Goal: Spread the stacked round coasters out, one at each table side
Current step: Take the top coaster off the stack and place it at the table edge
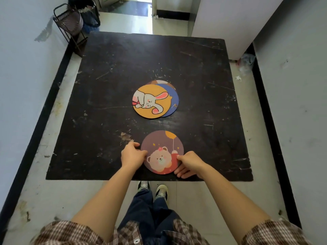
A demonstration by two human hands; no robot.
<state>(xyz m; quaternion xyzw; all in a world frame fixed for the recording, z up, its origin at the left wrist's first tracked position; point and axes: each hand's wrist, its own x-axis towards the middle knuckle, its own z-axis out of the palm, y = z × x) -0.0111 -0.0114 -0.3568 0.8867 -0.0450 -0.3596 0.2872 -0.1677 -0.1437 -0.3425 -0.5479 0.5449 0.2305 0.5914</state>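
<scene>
Both hands, left (pixel 131 154) and right (pixel 188 164), pinching opposite rims of bear coaster (pixel 161 152) at near tabletop (pixel 99 121) edge. Best lowered flat, centred on this side, then released together. Round, so no long axis; bear upright toward wearer. Remaining stack (pixel 154 99) mid-tabletop, fanned.

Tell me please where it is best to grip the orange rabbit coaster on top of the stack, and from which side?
Probably its left rim, coming from the left. The orange rabbit coaster lies flat and overhangs the blue coaster there, so that edge rests alone on the black table and fingers can lift it singly.
</scene>
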